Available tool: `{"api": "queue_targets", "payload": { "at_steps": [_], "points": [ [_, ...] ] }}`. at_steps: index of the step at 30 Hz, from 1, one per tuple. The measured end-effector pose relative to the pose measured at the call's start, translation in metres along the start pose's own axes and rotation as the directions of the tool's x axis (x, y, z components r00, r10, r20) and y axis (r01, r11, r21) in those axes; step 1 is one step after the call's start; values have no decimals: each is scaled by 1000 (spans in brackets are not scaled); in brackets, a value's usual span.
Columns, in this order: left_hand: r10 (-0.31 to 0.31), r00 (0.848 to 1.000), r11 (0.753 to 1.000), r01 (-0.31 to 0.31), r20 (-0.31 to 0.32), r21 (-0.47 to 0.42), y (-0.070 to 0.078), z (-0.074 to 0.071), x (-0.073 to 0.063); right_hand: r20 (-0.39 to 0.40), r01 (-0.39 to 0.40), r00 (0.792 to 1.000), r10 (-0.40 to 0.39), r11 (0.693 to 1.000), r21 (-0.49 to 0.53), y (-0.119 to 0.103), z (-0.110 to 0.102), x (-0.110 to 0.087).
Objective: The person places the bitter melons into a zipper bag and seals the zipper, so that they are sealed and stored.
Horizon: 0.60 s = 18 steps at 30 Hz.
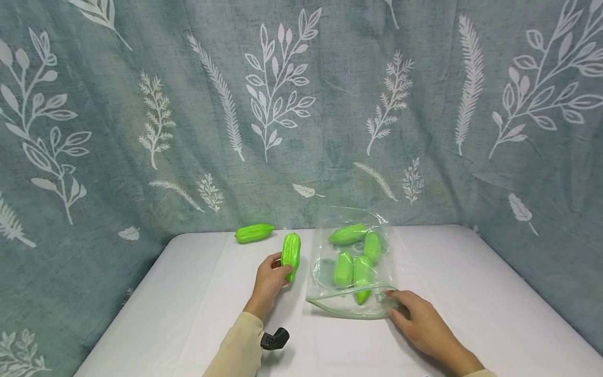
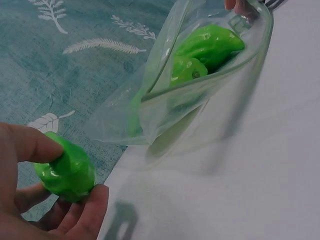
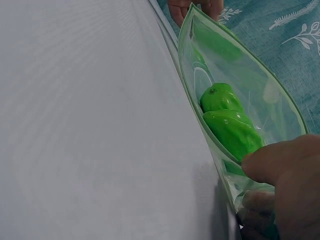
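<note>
My left hand [image 1: 271,280] holds a bright green, ridged, glossy vegetable [image 1: 290,256] upright above the table, left of the bag. In the left wrist view the thumb lies over this vegetable [image 2: 67,167], with fingers beneath it. A clear zip bag [image 1: 325,246] with a green-edged mouth lies on the table, its opening parted toward me. Several similar green vegetables [image 1: 344,269] are inside it. At the right corner of the mouth my right hand [image 1: 421,322] pinches the bag's edge; the right wrist view shows the thumb at the rim beside the vegetables [image 3: 232,130] inside.
Another green vegetable [image 1: 254,233] lies at the table's back left edge. The table [image 1: 471,283] has a white cover, and a grey-green curtain [image 1: 330,104] with white leaf prints hangs behind it. A black device [image 1: 275,339] sits at the left wrist.
</note>
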<state>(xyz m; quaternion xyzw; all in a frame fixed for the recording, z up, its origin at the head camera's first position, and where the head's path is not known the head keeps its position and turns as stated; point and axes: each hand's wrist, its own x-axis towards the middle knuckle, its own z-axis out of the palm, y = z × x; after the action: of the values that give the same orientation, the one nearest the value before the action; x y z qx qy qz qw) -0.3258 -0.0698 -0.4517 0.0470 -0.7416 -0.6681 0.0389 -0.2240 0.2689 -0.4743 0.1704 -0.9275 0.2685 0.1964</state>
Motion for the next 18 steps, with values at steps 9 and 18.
{"api": "queue_targets", "payload": {
  "at_steps": [9,18],
  "points": [
    [25,999,999,-25,-20,-22,5,-1,-23,-2,5,1000,-5,1000,3,0,1,4],
    [62,998,996,-61,12,-58,2,7,-42,12,-26,1000,26,1000,-1,1,1,0]
  ]
}}
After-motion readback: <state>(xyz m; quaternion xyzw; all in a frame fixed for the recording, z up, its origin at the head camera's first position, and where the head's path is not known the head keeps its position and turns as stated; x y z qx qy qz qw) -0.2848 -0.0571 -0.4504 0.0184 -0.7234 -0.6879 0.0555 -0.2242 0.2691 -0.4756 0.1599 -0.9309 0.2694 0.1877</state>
